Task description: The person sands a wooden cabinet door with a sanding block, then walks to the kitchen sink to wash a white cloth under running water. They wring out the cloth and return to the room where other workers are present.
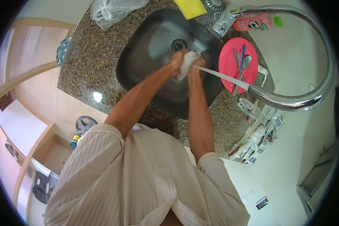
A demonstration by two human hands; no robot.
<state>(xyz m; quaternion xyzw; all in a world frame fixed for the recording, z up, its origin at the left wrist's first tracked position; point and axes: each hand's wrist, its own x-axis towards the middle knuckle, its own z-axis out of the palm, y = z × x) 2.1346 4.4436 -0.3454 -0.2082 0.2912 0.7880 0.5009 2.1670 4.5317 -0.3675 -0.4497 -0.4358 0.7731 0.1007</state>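
Over the dark sink (139,56), my two hands meet around a wet, crumpled white cloth (188,63). My left hand (177,61) is closed on one side of it. On the other side my right hand (198,67) grips it, its fingers partly hidden by the cloth. Water (218,74) runs from the curved chrome faucet (286,103) onto my right hand and the cloth. Beyond my hands the round drain strainer (179,45) shows in the sink floor.
Right of the sink, a pink plate (226,62) holds a spoon (246,62) and other utensils. A clear plastic bottle (250,107) lies nearer me. At the back are a yellow cloth (191,7), a pink-labelled bottle (252,22) and a clear plastic bag (111,12) on the granite counter (90,64).
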